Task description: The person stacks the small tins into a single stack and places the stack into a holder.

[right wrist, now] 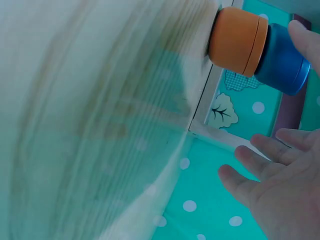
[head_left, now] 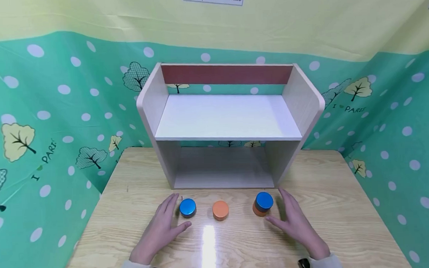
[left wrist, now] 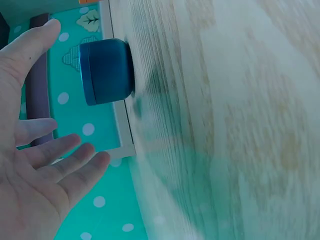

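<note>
On the wooden table, a round blue tin (head_left: 187, 207) stands beside my left hand (head_left: 162, 226), whose fingers and thumb are spread around it without gripping. A round orange tin (head_left: 220, 210) sits alone in the middle. To the right, a second blue tin (head_left: 264, 201) is stacked on another orange tin (head_left: 259, 212). My right hand (head_left: 293, 220) is beside this stack, thumb and fingers apart and holding nothing. The right wrist view shows the upper blue tin (right wrist: 283, 59) on the orange tin (right wrist: 238, 41). In the left wrist view, the blue tin (left wrist: 107, 71) rests on the tabletop.
Behind the tins stands a white two-level shelf (head_left: 228, 117) with a dark red back strip (head_left: 226, 73). The wooden table (head_left: 107, 234) extends to both sides. A green and yellow patterned curtain (head_left: 55, 117) hangs around its back and sides.
</note>
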Tool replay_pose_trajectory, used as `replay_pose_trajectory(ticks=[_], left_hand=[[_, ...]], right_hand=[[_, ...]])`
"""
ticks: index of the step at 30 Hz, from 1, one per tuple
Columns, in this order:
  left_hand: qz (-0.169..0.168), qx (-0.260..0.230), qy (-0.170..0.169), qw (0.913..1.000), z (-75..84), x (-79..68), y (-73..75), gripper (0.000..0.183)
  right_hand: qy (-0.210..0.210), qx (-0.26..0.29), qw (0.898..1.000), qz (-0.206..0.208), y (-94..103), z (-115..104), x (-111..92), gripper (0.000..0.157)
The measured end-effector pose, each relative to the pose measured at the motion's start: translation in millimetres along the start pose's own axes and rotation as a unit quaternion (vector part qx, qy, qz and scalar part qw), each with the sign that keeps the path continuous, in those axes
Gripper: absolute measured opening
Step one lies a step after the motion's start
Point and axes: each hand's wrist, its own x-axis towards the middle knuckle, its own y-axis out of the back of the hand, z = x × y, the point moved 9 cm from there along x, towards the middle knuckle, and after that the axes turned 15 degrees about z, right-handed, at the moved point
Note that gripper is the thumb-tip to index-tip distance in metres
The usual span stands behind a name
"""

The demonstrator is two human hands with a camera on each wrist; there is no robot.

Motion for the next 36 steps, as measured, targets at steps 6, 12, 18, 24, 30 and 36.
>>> replay_pose_trajectory(ticks=[6,12,18,24,30,36], left_hand=[[0.001,-0.027,0.006,0.9996,-3.3,-0.4,-1.4,0.097],[0.010,-0.051,0.001,0.9987,-4.0,1.1,-2.1,0.091],[0.005,-0.094,0.034,0.9950,-9.6,2.0,-7.7,0.087],[-0.002,-0.139,0.060,0.9884,-13.8,4.3,-12.8,0.083],[-0.006,-0.168,0.074,0.9829,-15.5,5.9,-17.5,0.081],[-0.011,-0.190,0.089,0.9777,-16.7,6.6,-21.7,0.080]], right_hand=[[-0.003,0.019,1.000,0.001,-2.8,0.4,0.1,0.101],[-0.022,0.042,0.999,-0.002,-5.7,3.1,-0.1,0.096],[-0.014,0.066,0.998,0.007,-7.7,2.1,-0.3,0.091],[-0.028,0.107,0.994,-0.007,-13.4,2.5,0.7,0.087],[-0.050,0.122,0.991,-0.025,-20.8,5.4,1.2,0.086],[-0.063,0.150,0.986,-0.038,-25.6,7.4,0.7,0.084]])
